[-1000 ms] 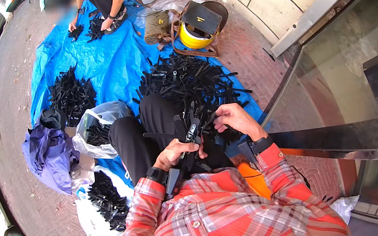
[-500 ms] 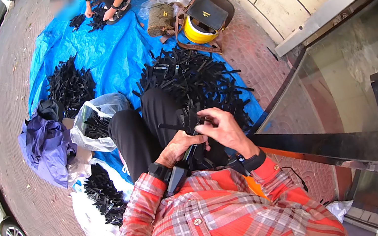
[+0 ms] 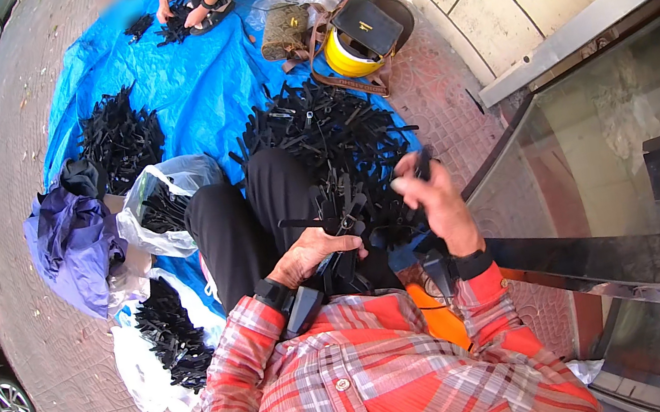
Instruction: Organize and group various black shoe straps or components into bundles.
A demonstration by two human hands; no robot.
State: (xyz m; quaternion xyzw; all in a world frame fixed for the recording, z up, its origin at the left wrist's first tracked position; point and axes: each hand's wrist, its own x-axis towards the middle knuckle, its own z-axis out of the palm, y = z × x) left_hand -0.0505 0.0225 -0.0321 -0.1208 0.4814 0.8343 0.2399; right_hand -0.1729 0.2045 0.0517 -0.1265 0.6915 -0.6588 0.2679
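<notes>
Above my lap, my left hand [image 3: 319,253] is closed around a bundle of short black straps [image 3: 341,211], whose ends fan out above and below the fist. My right hand [image 3: 442,206] is raised off to the right, apart from the bundle. Its fingers are bent and slightly blurred, with a dark strap-like piece [image 3: 425,162] between them. Just beyond my knees spreads a large heap of black straps [image 3: 325,124], some with small shiny metal parts. Both wrists wear black bands with dark box-like devices [image 3: 304,311].
A blue tarp [image 3: 181,100] lies under the heaps. At left are another strap pile [image 3: 120,141], a clear bag [image 3: 172,199], purple cloth [image 3: 75,248] and a white bag [image 3: 145,381]. A yellow bucket [image 3: 349,56] stands beyond; a glass case [image 3: 593,162] is close right. A co-worker [image 3: 204,0] handles straps.
My right hand has moved away from the bundle to the right, with a dark piece by its fingers. My left hand keeps its hold on the strap bundle.
</notes>
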